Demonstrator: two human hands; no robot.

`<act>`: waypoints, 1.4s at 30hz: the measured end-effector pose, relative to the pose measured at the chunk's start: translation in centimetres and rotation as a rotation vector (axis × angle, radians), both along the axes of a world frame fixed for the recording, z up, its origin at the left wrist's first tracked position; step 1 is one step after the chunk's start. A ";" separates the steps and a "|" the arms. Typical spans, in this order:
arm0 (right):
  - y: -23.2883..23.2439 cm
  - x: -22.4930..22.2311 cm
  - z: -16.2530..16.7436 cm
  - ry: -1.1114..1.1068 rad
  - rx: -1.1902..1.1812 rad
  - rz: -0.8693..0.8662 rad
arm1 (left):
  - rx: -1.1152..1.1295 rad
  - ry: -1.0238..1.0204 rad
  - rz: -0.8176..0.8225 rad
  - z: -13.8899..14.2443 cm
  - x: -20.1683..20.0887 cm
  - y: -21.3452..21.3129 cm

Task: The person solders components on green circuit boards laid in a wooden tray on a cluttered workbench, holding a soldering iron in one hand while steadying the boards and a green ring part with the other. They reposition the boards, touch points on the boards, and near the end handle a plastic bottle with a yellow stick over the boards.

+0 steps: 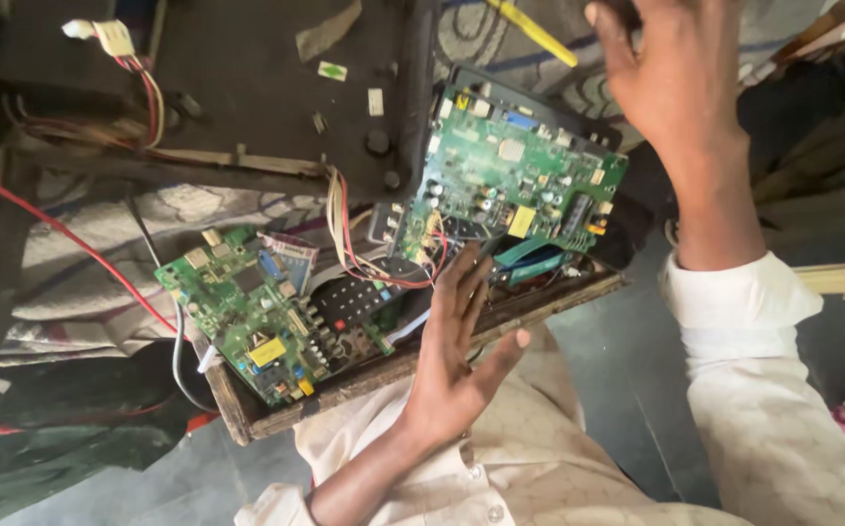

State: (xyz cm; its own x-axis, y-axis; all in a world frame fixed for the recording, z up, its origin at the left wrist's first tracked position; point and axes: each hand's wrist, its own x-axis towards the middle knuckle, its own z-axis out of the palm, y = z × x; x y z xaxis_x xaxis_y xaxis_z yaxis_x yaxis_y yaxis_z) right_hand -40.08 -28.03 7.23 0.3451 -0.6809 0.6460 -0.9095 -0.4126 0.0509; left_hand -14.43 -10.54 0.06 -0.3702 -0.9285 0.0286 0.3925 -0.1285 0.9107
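- Landmark: wooden tray (247,419), tilted, holding the electronics.
- Left hand (452,356): spread wide and flat, fingers (466,282) fanned out, holding nothing. It lies over the tray's near edge, fingertips at the lower edge of the upper green circuit board (515,175).
- Upper green circuit board: at the tray's far right end, propped at an angle over a black panel, yellow component near its middle. Just beside the left fingertips; can't tell if touching.
- Right hand (671,73): raised well beyond the tray's right end, at the top of the frame. Fingertips cut off by the frame edge, so can't tell whether it's closed on anything.
- Yellow-handled tool (530,29): beyond the tray, just left of the right hand. Contact with the hand not visible.
- Second green circuit board (247,302): at the tray's left end, lying flatter, well apart from both hands.
- Black remote control (359,297): in the tray between the two boards, near the left hand.
- Red and white wire bundle (345,229): runs from the dark chassis (247,88) behind the tray down to the upper board's left edge.
- Long red wire (62,229): crosses the patterned cloth left of the tray.
- Both sleeves cream-white, person right up against the tray's near edge.
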 end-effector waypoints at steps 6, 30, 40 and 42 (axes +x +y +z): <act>6.1 0.9 0.9 -0.255 0.130 0.113 | -0.056 0.020 -0.017 -0.8 -0.2 0.0; 12.8 4.2 4.9 -0.489 0.484 0.092 | -0.163 0.245 -0.056 -0.5 0.9 0.8; 24.1 7.2 4.1 -0.926 0.439 0.107 | -0.232 0.248 0.000 0.5 3.5 4.7; 25.2 8.0 3.7 -0.991 0.422 0.114 | -0.288 0.220 0.039 0.7 4.4 5.6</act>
